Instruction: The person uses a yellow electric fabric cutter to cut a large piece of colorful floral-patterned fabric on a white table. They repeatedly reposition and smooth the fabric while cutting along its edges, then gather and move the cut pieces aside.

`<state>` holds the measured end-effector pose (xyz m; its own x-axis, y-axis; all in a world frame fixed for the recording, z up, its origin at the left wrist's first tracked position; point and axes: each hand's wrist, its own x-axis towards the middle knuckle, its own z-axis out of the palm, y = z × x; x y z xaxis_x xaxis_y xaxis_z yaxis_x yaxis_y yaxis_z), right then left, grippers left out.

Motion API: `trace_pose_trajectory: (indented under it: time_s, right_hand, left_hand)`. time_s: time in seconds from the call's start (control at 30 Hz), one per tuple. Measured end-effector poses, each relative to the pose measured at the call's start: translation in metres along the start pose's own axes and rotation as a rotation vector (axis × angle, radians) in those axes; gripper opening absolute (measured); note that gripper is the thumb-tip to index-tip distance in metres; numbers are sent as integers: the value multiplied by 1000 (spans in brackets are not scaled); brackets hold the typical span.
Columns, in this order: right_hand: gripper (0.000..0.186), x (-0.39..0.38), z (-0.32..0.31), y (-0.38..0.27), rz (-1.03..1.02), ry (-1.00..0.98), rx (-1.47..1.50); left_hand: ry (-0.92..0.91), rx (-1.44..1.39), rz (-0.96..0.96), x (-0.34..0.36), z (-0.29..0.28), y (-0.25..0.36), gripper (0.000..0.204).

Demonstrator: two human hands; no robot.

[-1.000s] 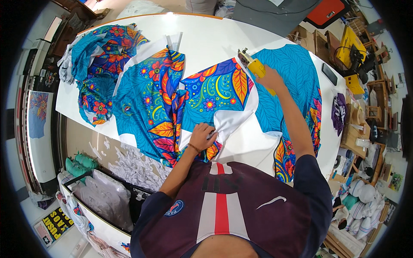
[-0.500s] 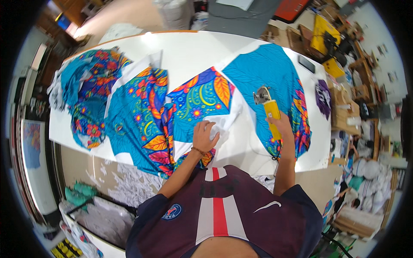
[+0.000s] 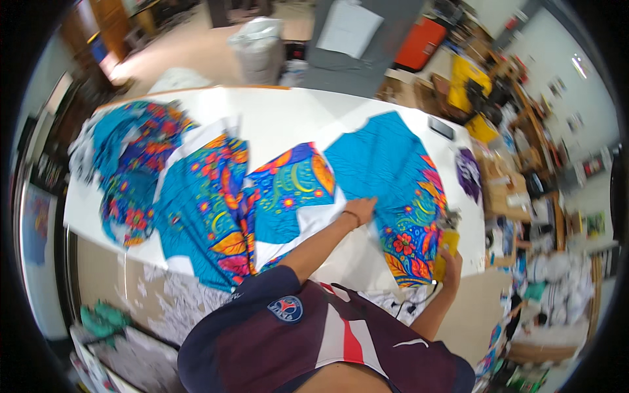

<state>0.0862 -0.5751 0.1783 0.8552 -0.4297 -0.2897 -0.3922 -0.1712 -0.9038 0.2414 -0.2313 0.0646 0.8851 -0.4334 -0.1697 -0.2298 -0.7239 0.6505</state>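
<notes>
A teal fabric panel with a floral border (image 3: 409,245) lies on the white table in front of me. My left hand (image 3: 359,209) is at its left edge, fingers drawn together and slightly blurred, seeming to pinch the cloth. In my right hand (image 3: 449,265) is a yellow handheld electric rotary cutter (image 3: 447,245), its metal blade head beside the panel's right edge. From its lower end a dark cord runs toward me. Left of the panel lies a smaller floral piece (image 3: 288,203) with white cloth under its lower right side.
Another printed panel (image 3: 203,209) and a heap of printed fabric (image 3: 134,164) cover the table's left side. A phone (image 3: 441,128) and a purple scrap (image 3: 468,173) lie toward the right edge. White scraps (image 3: 187,304) litter the floor below.
My left hand has moved right to the panel's edge. My right hand has brought the cutter from over the teal area down and right to the panel's edge. More floral border shows.
</notes>
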Motion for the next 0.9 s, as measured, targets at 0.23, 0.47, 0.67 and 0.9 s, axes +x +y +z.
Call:
trace_pose_trajectory:
  time_s: [0.23,0.47,0.67,0.9]
  right_hand:
    - [47,30,19,64,316,63,235]
    - [39,45,44,86,348,2,363]
    - [35,71,53,87,310,-14,386]
    - [39,100,78,78,200,-78,230]
  left_hand:
    - [1076,-637,80,-12,-250,-36,22]
    - [1852,-358,17,-215,-528,-145,34]
    - [2006,230,-492,-382,-642,-245,50]
    - [693,1094,-694,-490,-520,-393,40]
